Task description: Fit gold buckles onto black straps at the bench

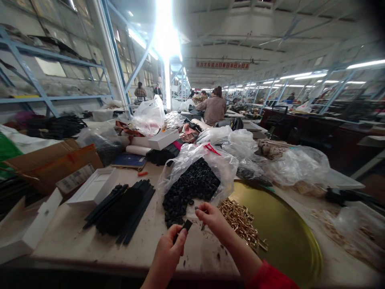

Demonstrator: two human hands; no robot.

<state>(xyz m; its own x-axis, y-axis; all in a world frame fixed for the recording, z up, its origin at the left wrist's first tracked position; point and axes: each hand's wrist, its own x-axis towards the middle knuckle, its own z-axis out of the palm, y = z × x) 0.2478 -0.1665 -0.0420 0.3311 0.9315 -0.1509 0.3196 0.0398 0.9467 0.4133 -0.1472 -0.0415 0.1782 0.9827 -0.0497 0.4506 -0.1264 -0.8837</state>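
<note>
My left hand (pixel 170 251) is closed around a black strap (pixel 187 225), whose flat end sticks up past the thumb. Just right of it, my right hand (pixel 211 218) pinches a small dark piece (pixel 196 208) at the fingertips, too small to name surely. Beyond both hands, a heap of small black loops (pixel 192 188) spills from an open clear plastic bag (pixel 224 170). Gold metal fittings (pixel 240 224) lie piled on a large round gold tray (pixel 288 224), beside my right forearm. A stack of black straps (pixel 123 210) rests left of the loops.
White box parts (pixel 93 186) and a cardboard box (pixel 54 164) stand at the left. A blue book (pixel 129 160) and an orange object (pixel 142 174) lie behind the straps. More plastic bags (pixel 300 160) crowd the back right. A person (pixel 215 108) sits farther off, facing away.
</note>
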